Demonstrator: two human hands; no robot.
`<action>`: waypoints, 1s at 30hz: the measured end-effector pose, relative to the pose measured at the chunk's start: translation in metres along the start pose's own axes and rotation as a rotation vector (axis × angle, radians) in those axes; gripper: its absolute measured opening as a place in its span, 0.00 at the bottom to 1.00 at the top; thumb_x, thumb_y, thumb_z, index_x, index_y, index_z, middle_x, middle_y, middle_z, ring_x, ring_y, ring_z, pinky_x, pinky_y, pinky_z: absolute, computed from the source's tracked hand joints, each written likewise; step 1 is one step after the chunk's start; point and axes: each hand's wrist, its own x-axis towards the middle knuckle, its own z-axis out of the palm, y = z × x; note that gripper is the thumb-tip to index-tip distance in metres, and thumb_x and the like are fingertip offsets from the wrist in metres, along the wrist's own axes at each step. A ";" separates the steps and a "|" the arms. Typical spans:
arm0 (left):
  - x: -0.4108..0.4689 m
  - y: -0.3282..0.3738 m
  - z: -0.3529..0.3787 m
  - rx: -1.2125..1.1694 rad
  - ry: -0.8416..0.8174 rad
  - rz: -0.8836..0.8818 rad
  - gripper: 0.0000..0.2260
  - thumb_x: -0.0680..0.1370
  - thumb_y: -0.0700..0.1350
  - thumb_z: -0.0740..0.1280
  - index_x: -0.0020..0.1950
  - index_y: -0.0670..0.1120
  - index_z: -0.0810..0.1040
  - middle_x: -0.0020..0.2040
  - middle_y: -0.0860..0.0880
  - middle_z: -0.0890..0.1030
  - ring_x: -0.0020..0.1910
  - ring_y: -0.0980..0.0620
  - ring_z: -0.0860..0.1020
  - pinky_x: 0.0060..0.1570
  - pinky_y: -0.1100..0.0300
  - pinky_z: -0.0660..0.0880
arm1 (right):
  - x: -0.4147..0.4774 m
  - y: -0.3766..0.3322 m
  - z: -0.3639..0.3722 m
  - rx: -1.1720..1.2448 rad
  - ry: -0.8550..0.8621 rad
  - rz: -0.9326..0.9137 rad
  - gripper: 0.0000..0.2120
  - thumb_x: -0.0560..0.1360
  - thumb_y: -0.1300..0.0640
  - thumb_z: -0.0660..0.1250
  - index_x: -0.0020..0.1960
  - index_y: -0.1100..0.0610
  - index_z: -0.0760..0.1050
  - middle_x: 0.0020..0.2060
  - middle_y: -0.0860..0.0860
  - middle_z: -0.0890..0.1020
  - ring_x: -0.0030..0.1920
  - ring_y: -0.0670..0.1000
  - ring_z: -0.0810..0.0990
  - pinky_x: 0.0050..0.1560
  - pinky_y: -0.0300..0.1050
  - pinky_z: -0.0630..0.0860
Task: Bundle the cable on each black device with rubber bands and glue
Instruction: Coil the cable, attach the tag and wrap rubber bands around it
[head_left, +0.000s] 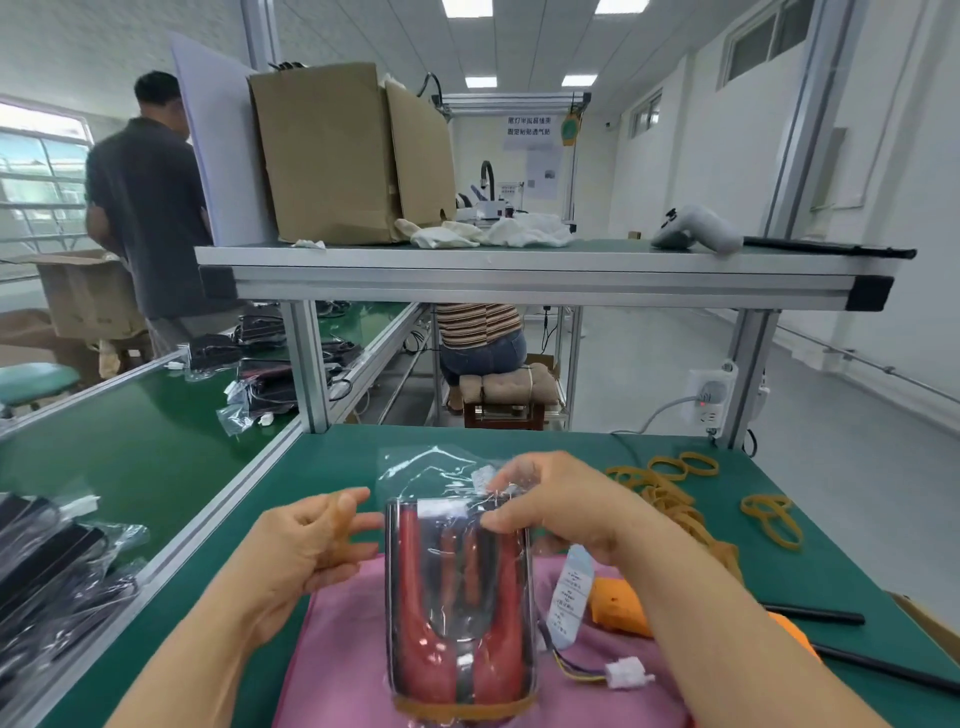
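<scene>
Our right hand (545, 512) has its grip clamped on the top edge of the black device with red panels (462, 597). The device is inside a clear plastic bag (415, 467) and lies over the pink cloth (353, 649) at 6 o'clock on the green surface (519, 441). Our left hand (301, 551) is just beside the device at its 9 o'clock, its grip curled with a tan rubber band (340, 525) looped over the fingers. A second tan band (462, 707) wraps the device's lower end. A thin cable with a white connector (626, 673) trails at 4 o'clock. Loose tan rubber bands (670, 493) lie at 2 o'clock.
</scene>
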 end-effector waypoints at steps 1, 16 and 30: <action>-0.003 0.008 0.001 0.052 -0.026 0.035 0.41 0.56 0.71 0.76 0.62 0.49 0.78 0.53 0.49 0.86 0.48 0.48 0.85 0.46 0.53 0.81 | -0.005 -0.007 -0.003 -0.030 0.023 -0.031 0.14 0.67 0.59 0.78 0.51 0.52 0.80 0.48 0.51 0.84 0.39 0.48 0.84 0.33 0.42 0.80; -0.021 0.048 0.027 0.507 -0.429 0.147 0.34 0.70 0.46 0.77 0.72 0.61 0.69 0.63 0.62 0.80 0.62 0.61 0.78 0.64 0.61 0.73 | -0.040 -0.021 0.006 -0.386 0.039 -0.173 0.14 0.64 0.53 0.79 0.48 0.52 0.82 0.41 0.48 0.85 0.42 0.49 0.84 0.47 0.48 0.82; -0.017 0.042 0.036 0.554 -0.397 0.311 0.24 0.67 0.48 0.78 0.60 0.64 0.79 0.55 0.54 0.84 0.54 0.55 0.82 0.57 0.59 0.78 | -0.049 -0.044 0.052 -0.602 0.540 -0.598 0.15 0.69 0.39 0.71 0.38 0.51 0.78 0.44 0.46 0.72 0.51 0.48 0.71 0.54 0.46 0.72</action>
